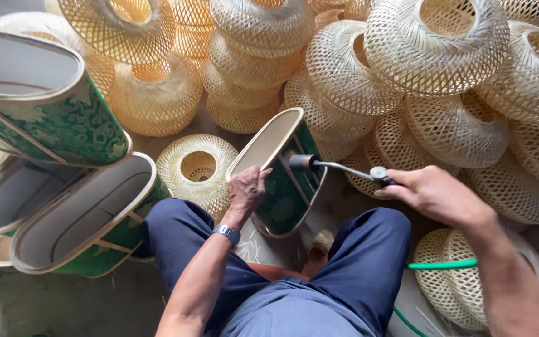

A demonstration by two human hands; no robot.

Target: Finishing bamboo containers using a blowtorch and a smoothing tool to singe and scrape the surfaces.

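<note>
Blue-trousered knees (pixel 344 262) sit below two hands: left hand (pixel 246 190) grips a green fabric-covered basket (pixel 285 181), right hand (pixel 432 195) clasps a metal torch (pixel 338 167).

Oval fabric-sided basket (pixel 285 181): stands tilted between the knees, held at its near rim by the left hand (pixel 246 190); the torch (pixel 335 167), gripped by the right hand (pixel 435 195), lies to its right with the nozzle touching or just over the basket's side, which cannot be told apart here. A single woven shade (pixel 198 165) sits just left of it; three like baskets (pixel 57 181) lie stacked at far left. Woven shades (pixel 407 81) are heaped behind and to the right, with a hose (pixel 441 264) crossing under the right forearm.
</note>
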